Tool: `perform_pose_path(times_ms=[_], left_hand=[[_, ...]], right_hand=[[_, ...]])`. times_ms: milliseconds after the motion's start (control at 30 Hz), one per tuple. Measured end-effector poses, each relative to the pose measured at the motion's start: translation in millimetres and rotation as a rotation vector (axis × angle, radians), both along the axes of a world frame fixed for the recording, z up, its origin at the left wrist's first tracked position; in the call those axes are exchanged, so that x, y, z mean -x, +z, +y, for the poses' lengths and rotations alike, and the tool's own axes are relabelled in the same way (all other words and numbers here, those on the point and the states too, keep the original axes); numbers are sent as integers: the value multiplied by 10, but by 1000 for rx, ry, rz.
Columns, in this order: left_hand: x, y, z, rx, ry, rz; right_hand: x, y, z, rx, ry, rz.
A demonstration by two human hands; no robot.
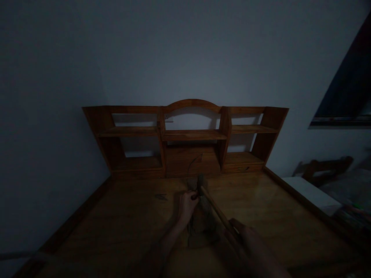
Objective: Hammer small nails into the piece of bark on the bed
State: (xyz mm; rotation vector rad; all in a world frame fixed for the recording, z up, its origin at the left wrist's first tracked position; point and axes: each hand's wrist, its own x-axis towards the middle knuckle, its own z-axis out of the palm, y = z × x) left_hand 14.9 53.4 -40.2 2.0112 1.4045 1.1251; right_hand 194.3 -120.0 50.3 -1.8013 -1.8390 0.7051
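Observation:
In the dim head view, my right hand [239,233] is wrapped round the wooden handle of a hammer [216,208]. The hammer's dark head lies at the far end of the handle, right beside the fingertips of my left hand [188,205]. Those fingers are pinched together; what is between them is too dark to make out. Beneath both hands a dark greyish-brown object [199,237] rests on the desk, its kind unclear. A thin curved strand rises behind it. To the left of my left hand lie several small thin dark pieces [161,197], perhaps nails.
The wooden desk [124,227] has raised side edges. At its back stands a wooden shelf unit [193,135] with several compartments against the wall. On the right, beyond the edge, are a white surface [311,191] and a wooden chair back [327,168].

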Motion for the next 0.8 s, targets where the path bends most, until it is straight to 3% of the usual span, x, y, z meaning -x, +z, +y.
perform_pose_path(times_ms=[133, 267, 400, 533, 800], left_hand=[[8, -48, 9, -14, -19, -45], [28, -54, -7, 23, -46, -88], [92, 14, -24, 76, -31, -72], [162, 115, -51, 139, -17, -8], [101, 190, -131, -7, -85, 28]], right_hand=[[-1, -35, -33, -67, -70, 1], [-30, 38, -82, -98, -140, -41], [-71, 146, -106, -61, -129, 1], [-111, 138, -118, -63, -150, 30], [-116, 61, -144, -116, -181, 51]])
